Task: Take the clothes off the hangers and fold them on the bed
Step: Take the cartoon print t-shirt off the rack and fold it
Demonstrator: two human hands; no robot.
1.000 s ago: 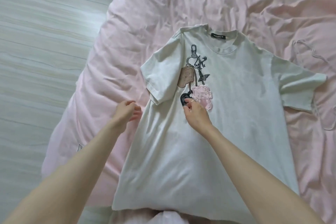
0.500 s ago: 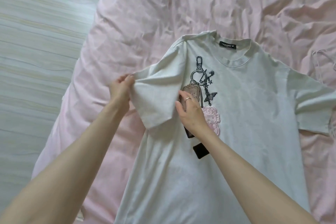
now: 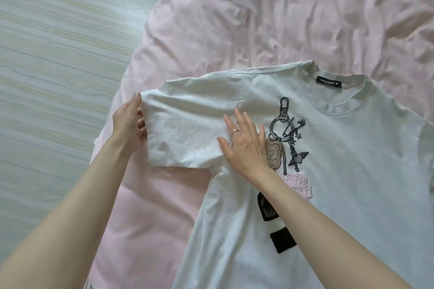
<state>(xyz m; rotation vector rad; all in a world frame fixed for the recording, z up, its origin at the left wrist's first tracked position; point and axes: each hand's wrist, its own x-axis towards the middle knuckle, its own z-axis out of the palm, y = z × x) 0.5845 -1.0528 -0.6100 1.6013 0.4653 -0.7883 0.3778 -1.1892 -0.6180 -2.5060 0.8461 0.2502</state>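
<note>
A pale grey T-shirt (image 3: 340, 183) with a keychain print lies face up on the pink bed (image 3: 246, 19). Its left sleeve (image 3: 187, 134) is spread out flat to the left. My left hand (image 3: 128, 122) holds the sleeve's cuff edge, with the fingers partly tucked behind the fabric. My right hand (image 3: 246, 145) lies flat with spread fingers on the shirt at the sleeve seam, beside the print. No hanger is in view.
The pink duvet is rumpled beyond the shirt's collar. Its left edge (image 3: 131, 73) drops to a pale wood-grain floor (image 3: 58, 65). A strip of bare pink cover (image 3: 152, 218) shows between my arms. The shirt's right side runs out of frame.
The sleeve was folded over the chest a second ago; my left hand took its cuff and drew it out to the left. My right hand left the print and flattened at the sleeve seam.
</note>
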